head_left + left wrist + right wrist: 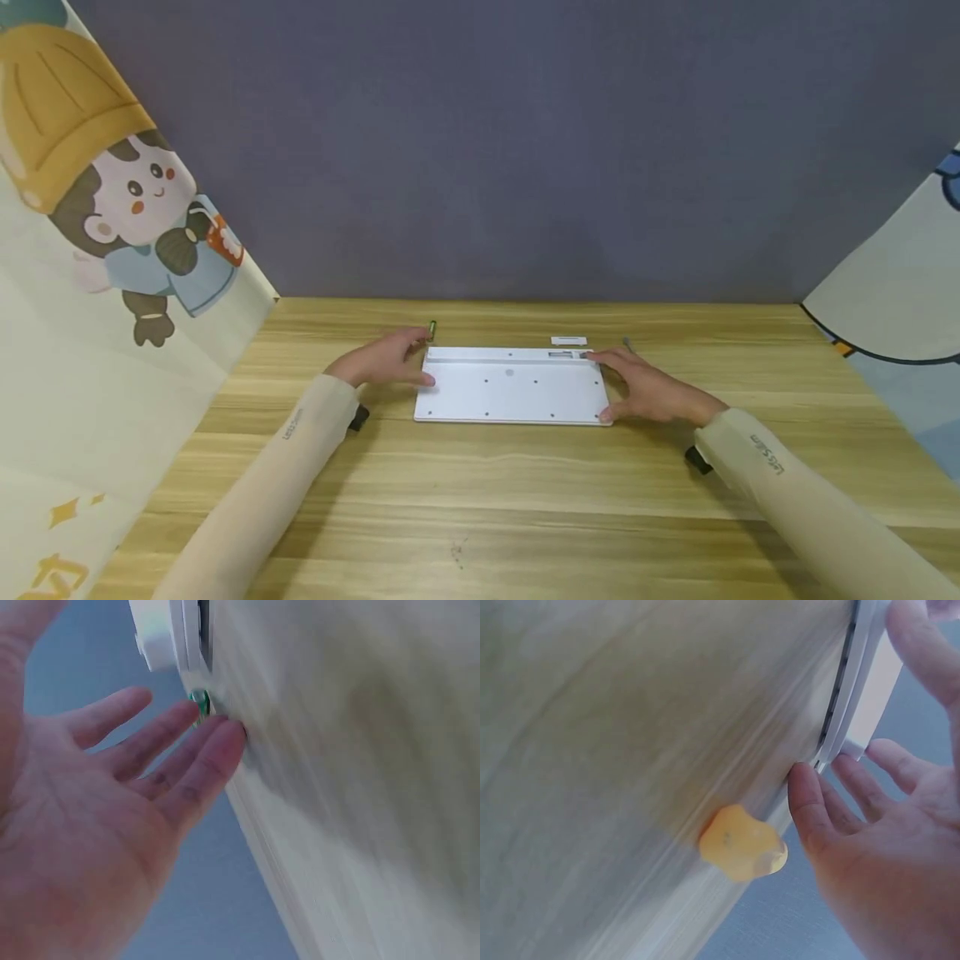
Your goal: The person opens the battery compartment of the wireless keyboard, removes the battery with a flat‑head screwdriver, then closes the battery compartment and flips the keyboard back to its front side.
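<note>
A white keyboard (517,396) lies face down on the table, its small battery compartment (560,354) uncovered near the far right corner. My left hand (386,358) is at its left end, thumb by the edge, fingers loosely extended. A green battery (432,327) stands or lies by those fingertips; in the left wrist view the battery (199,703) is partly hidden behind them. My right hand (648,387) spans the keyboard's right end, thumb at the near corner, a fingertip by the compartment. In the right wrist view, its fingers are relaxed against the keyboard edge (855,682).
Behind the keyboard lies a thin white cover (568,341). A thin grey piece (627,342) shows beyond my right hand. In the right wrist view a yellow lobed object (742,844) sits on the wooden table (480,500). A dark panel (525,167) stands at the back.
</note>
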Available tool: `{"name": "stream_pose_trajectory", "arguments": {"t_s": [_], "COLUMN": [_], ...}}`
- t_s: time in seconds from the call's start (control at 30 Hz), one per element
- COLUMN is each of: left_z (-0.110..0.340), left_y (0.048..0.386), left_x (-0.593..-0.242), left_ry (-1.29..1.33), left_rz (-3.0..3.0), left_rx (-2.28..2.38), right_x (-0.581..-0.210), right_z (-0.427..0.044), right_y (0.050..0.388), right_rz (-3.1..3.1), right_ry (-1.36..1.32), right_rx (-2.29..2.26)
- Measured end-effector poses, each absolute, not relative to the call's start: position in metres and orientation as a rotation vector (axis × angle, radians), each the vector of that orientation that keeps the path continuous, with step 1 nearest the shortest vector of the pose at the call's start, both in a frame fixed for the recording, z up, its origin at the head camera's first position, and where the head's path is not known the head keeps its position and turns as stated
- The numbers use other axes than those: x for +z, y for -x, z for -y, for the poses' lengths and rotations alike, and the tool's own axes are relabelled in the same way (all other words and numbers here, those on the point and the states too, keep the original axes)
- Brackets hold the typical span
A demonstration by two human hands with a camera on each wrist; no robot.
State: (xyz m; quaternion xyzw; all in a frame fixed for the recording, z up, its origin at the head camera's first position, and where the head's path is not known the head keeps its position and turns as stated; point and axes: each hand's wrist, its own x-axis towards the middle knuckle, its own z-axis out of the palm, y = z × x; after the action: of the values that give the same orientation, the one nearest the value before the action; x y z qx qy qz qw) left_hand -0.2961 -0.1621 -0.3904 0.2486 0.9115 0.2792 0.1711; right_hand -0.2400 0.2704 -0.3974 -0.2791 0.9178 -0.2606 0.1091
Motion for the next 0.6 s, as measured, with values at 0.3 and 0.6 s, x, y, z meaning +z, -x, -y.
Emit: {"name": "stream_pose_trajectory", "arguments": {"t_s": [0.3, 0.6], "left_z": [0.160, 0.163], "left_y": [0.276, 0.273], "left_x": [-0.396, -0.399], "left_ry": [-0.784, -0.819], "left_rz": [-2.577, -2.576], "left_rx": [0.658, 0.647], "right_x": [-0.399, -0.400], "right_z": [-0.270, -0.271], "right_y": [0.241, 0.241], "right_rz": [-2.702, -2.701], "right_ry": [0.818, 0.783], "right_rx": [-0.774, -0.763]}}
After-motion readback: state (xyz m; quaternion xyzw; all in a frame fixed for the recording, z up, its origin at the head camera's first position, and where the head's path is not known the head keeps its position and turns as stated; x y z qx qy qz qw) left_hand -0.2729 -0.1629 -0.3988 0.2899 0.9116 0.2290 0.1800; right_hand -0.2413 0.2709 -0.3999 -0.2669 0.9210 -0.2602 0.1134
